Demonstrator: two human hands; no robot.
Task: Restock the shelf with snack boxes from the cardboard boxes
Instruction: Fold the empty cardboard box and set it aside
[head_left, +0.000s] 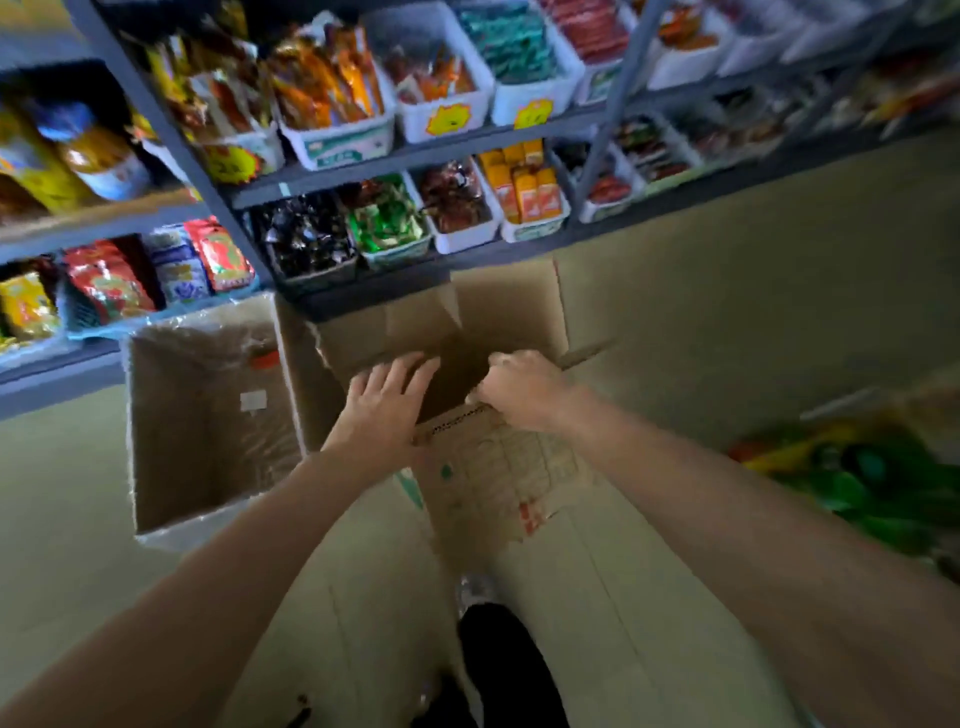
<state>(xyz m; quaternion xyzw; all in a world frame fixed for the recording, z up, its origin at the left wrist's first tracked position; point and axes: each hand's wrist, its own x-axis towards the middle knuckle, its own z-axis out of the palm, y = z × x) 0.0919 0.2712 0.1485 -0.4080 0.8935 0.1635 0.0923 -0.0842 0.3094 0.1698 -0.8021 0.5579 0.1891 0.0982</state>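
Gripping the near flap (498, 462) with curled fingers, the right hand (519, 389) holds open the cardboard box (519, 306) while the left hand (384, 405), fingers spread, reaches toward its dark interior, where snack boxes, unseen beyond the fingertips, probably need lifting next.

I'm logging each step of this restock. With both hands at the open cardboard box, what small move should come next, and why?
Probably fold the near flap further down. The right hand grips its edge, while the left hand lies flat at the opening of the cardboard box, whose inside is too dark to show any snack boxes.
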